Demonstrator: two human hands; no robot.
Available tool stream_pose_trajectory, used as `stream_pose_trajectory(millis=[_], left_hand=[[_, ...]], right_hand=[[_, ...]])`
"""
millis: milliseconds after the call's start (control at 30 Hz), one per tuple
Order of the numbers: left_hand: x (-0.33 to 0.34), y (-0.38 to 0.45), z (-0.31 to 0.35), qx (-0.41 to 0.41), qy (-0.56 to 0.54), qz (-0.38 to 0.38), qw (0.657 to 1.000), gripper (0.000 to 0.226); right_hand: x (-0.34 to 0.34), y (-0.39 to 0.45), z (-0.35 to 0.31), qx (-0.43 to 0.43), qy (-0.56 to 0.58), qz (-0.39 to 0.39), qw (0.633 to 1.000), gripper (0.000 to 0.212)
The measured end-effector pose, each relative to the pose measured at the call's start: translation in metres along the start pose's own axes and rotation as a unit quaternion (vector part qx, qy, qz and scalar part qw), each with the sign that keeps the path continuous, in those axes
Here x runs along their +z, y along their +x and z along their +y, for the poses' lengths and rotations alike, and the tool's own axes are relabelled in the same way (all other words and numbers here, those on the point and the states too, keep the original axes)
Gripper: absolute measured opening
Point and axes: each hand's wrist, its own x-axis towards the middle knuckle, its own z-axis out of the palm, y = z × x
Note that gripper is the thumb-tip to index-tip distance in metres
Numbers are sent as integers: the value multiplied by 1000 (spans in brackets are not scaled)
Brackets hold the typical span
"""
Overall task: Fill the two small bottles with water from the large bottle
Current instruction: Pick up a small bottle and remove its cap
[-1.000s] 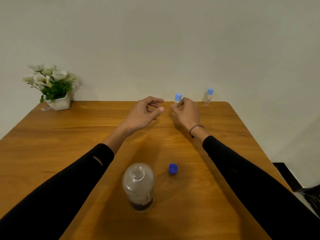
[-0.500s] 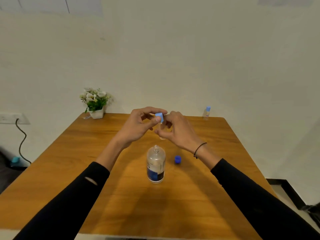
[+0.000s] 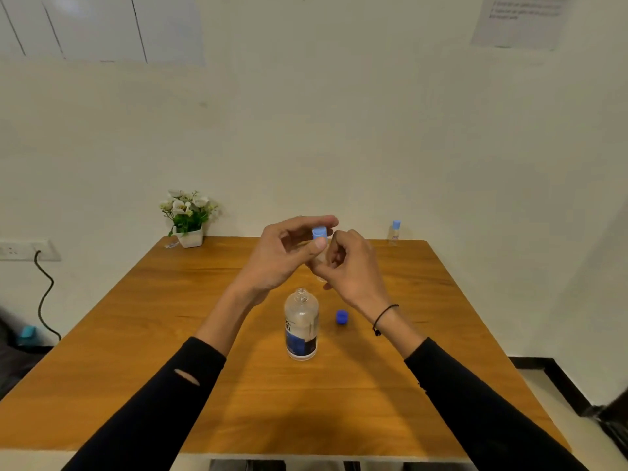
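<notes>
Small bottle (image 3: 321, 263): held up over the table (image 3: 170, 334) by the right hand (image 3: 350, 266), as before.
Its cap (image 3: 319, 231): gripped by left hand (image 3: 282, 256) fingers, now slightly raised.
Large bottle (image 3: 301, 326): unmoved, open, upright.
Second small bottle (image 3: 394, 231): unmoved, far edge.

Brightness: even, fairly bright indoor light, slightly warm.
Shadows: soft, broad ones under both arms on the desk (image 3: 390, 385); faint one behind the flower pot (image 3: 189, 236).
Glare: mild sheen on the big bottle (image 3: 301, 326).
Sharpness: soft overall; wall paper (image 3: 520, 20) text unreadable.
Distortion: wide-angle stretch at edges.
</notes>
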Motion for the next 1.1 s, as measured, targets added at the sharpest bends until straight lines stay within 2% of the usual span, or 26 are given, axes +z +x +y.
stream_pose_trajectory(millis=[167,267,367,467,600,700,833,1000,1100], left_hand=[[2,1,-3,-6,53,61,997,33],[8,7,-4,-11,86,69,994,35],[14,13,-5,-14,123,93,988,22],[16,17,-7,-9,119,136,983,22],[9,20,-11,-16,58,171,983,24],[-11,14,-25,-27,149,149,977,32],[-38,-4,-67,-75,291,101,949,38],[-48,-21,-128,-161,345,48,923,19],[-43,-23,-158,-190,342,33,920,17]], right_hand=[[-3,-4,6,11,1,4,1000,41],[-1,-5,6,1,-14,8,1000,32],[0,-6,7,-4,-24,9,1000,28],[2,-7,11,-4,-40,22,999,27],[4,-11,25,8,-51,40,998,36],[1,-10,41,25,-42,39,998,28],[-5,-13,72,57,-34,23,997,24],[-3,-21,114,137,-61,12,989,21],[2,-24,135,182,-67,-5,981,21]])
